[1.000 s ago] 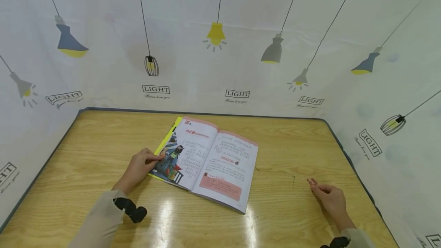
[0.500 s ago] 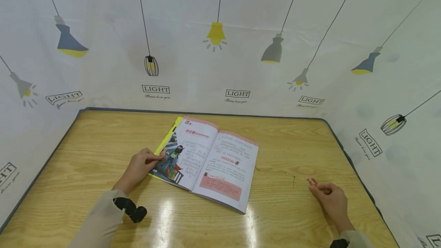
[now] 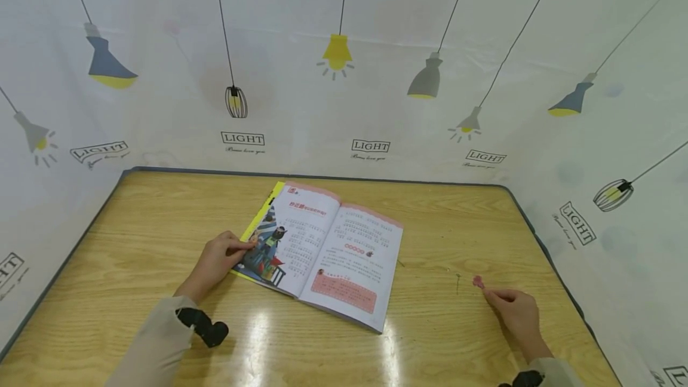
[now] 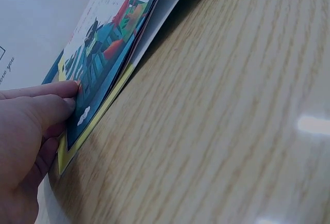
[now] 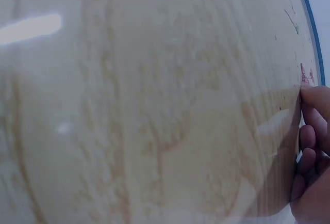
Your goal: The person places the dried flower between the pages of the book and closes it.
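An open book [image 3: 344, 255] with printed pages, a coloured picture and a yellow cover edge lies aslant on the table. My left hand [image 3: 217, 258] pinches its left edge. In the left wrist view the thumb [image 4: 56, 108] lies near the page edge, and other fingers curl beside the yellow border. To the right of the book, my right hand [image 3: 516, 312] pinches a small pinkish-red flower-like piece [image 3: 478, 282] between thumb and index finger, just over the table. The right wrist view shows the reddish piece [image 5: 305, 74] only small, past the fingertips, with the other fingers curled in.
The wood-grain table [image 3: 161, 214] has a dark blue edge strip. Thin dark stem-like bits [image 3: 458, 283] lie between the book and the right hand. A white sheet printed with lamps [image 3: 301, 118] encloses the table at the back and sides.
The pinkish-red piece has turned in my right fingers and now sticks out farther to the left. My left hand and the book stay where they were.
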Tool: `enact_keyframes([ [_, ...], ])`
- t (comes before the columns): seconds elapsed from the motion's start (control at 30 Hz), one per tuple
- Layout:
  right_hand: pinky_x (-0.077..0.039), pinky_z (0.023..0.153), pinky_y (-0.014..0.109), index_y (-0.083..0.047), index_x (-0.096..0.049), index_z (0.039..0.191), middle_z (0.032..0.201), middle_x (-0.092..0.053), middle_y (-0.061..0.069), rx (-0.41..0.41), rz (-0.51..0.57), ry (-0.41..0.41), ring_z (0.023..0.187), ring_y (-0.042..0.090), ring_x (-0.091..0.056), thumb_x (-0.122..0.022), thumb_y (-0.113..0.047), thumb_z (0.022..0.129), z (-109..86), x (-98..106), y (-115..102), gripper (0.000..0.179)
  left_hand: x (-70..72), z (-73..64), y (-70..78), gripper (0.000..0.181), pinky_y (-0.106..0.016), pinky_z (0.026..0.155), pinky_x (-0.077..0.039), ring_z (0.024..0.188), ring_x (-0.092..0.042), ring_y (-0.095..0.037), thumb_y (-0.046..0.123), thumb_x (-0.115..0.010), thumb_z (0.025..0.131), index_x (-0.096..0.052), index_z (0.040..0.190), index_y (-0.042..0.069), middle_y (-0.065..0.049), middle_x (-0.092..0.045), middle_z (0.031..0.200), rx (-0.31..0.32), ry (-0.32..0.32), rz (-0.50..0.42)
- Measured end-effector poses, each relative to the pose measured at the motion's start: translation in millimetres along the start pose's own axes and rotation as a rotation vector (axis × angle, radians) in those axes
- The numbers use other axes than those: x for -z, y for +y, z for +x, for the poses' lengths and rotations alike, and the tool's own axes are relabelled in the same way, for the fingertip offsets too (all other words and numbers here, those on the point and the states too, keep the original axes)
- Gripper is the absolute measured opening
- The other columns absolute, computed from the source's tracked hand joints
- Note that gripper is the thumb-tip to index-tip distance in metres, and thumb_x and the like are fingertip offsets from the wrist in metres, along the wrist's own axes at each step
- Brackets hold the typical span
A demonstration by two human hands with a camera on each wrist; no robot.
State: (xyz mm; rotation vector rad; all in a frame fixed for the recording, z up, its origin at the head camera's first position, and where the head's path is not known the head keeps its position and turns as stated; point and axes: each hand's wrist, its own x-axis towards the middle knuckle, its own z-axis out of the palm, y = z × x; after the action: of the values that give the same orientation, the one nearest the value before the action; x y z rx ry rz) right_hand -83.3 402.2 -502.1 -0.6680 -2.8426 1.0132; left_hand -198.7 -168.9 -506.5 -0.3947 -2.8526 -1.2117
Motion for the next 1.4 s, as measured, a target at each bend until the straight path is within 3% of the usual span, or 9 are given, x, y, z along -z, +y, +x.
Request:
enact_keyframes([
  [0.3, -0.043, 0.08, 0.046, 0.006, -0.067, 0.1, 0.092, -0.067, 0.017, -0.067, 0.064, -0.037, 0.097, 0.039, -0.054, -0.067, -0.041, 0.081, 1.8, -0.6, -2.3, 0.052, 0.6, -0.2, -0.5, 0.022, -0.032, 0.067, -0.04, 0.075, -0.046, -0.017, -0.004, -0.063, 0.083, -0.071, 0.102, 0.004, -0.005, -0.052, 0.082, 0.018, -0.009, 0.002],
  [0.43, -0.043, 0.081, 0.044, 0.01, -0.064, 0.103, 0.095, -0.065, 0.019, -0.085, 0.097, -0.032, 0.098, 0.038, -0.053, -0.068, -0.041, 0.08, 1.0, -1.4, -10.4, 0.056, 1.1, -0.7, -0.5, 0.022, -0.032, 0.067, -0.04, 0.075, -0.046, -0.017, -0.004, -0.063, 0.083, -0.071, 0.102, 0.004, -0.005, -0.052, 0.082, 0.019, -0.006, -0.002],
  [0.57, -0.044, 0.074, 0.034, 0.012, -0.062, 0.105, 0.093, -0.064, 0.018, -0.069, 0.129, -0.026, 0.092, 0.032, -0.054, -0.066, -0.033, 0.083, -1.0, -4.8, -26.4, 0.05, 1.6, -0.9, 0.3, 0.022, -0.033, 0.067, -0.04, 0.075, -0.047, -0.017, -0.004, -0.063, 0.083, -0.071, 0.101, 0.004, -0.005, -0.052, 0.082, 0.021, -0.006, -0.007],
  [0.77, -0.042, 0.064, 0.021, 0.011, -0.063, 0.103, 0.09, -0.062, 0.011, -0.025, 0.202, -0.023, 0.079, 0.014, -0.051, -0.066, -0.029, 0.084, -3.7, -16.4, -56.8, 0.045, 0.8, -0.4, -1.0, 0.022, -0.033, 0.068, -0.04, 0.076, -0.047, -0.017, -0.003, -0.063, 0.083, -0.071, 0.102, 0.004, -0.005, -0.052, 0.083, 0.027, -0.015, -0.015],
  [1.1, -0.039, 0.054, 0.022, 0.008, -0.065, 0.098, 0.077, -0.055, 0.002, 0.073, 0.342, -0.054, 0.066, 0.01, -0.044, -0.068, -0.025, 0.083, -7.2, -39.7, -104.8, 0.036, 0.0, -0.5, -0.4, 0.021, -0.032, 0.068, -0.04, 0.077, -0.047, -0.018, -0.002, -0.063, 0.084, -0.071, 0.102, 0.004, -0.006, -0.052, 0.083, 0.026, -0.015, -0.023],
  [1.4, -0.038, 0.056, 0.021, 0.009, -0.066, 0.092, 0.076, -0.056, 0.002, 0.077, 0.412, -0.057, 0.068, 0.011, -0.045, -0.07, -0.017, 0.081, -7.3, -66.9, -134.3, 0.028, -0.5, -0.5, -1.1, 0.022, -0.032, 0.068, -0.041, 0.077, -0.047, -0.017, -0.002, -0.063, 0.084, -0.071, 0.104, 0.005, -0.005, -0.052, 0.084, 0.038, -0.019, -0.026],
])
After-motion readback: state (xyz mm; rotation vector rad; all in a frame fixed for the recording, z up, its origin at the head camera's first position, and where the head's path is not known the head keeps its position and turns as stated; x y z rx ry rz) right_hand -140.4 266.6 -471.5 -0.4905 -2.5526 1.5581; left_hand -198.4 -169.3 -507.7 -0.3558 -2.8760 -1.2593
